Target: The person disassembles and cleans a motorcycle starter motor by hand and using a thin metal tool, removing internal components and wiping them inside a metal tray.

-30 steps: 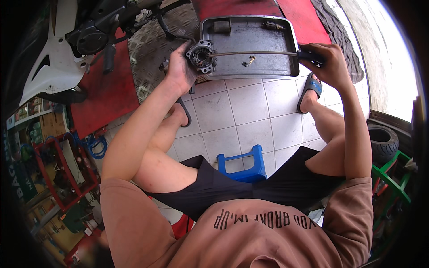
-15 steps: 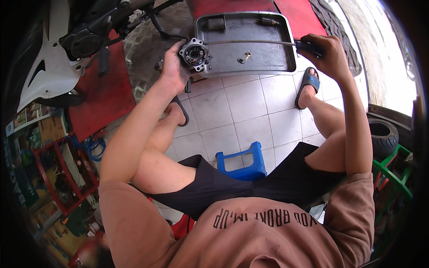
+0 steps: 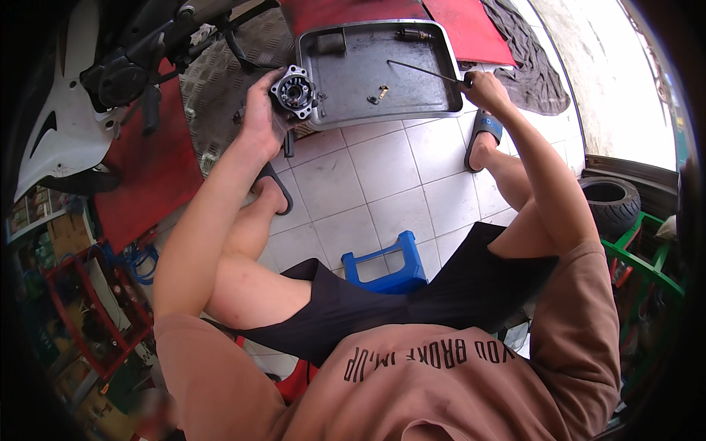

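Tiled floor | left hand grip clasps round metal part | right hand grip pinches screwdriver

Seated on a blue stool over white tiles, feet in sandals. Left hand closed around a round metal part, held at the tray's near left corner, touching its rim. Right hand gripping a screwdriver, shaft slanting over the tray from its right edge, tip above the tray's middle. Small brass piece lying on the tray floor near the centre; a cylindrical piece by the far edge. Dark rag just right of the tray. Tyre at the right. Motorbike at the left, on a red mat.
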Demonstrator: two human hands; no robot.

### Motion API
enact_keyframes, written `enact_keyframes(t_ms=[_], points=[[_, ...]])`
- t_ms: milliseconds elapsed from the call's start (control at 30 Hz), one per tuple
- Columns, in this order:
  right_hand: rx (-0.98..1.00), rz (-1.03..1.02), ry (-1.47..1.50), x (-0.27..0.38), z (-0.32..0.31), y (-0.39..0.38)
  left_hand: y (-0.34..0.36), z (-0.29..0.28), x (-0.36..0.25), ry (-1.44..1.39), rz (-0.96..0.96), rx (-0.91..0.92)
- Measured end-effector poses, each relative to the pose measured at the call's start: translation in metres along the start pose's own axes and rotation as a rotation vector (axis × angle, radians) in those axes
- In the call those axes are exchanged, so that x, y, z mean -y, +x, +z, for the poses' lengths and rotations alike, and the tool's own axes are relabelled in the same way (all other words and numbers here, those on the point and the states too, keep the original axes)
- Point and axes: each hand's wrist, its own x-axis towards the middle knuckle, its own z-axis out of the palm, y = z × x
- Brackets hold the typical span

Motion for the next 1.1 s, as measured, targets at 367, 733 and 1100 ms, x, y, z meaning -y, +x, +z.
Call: enact_keyframes(t_ms=[367,733,1100], points=[[0.245,0.200,-0.184,0.008,0.047,0.000,-0.014,-0.008,-0.006,-0.061,0.046,0.026],[0.162,0.160,-0.288,0.035,0.027,0.003,-0.015,-0.007,-0.006,-0.077,0.039,0.053],[0.116,-0.035,-0.116,0.077,0.033,0.021,-0.024,0.004,-0.009,-0.086,0.057,0.018]])
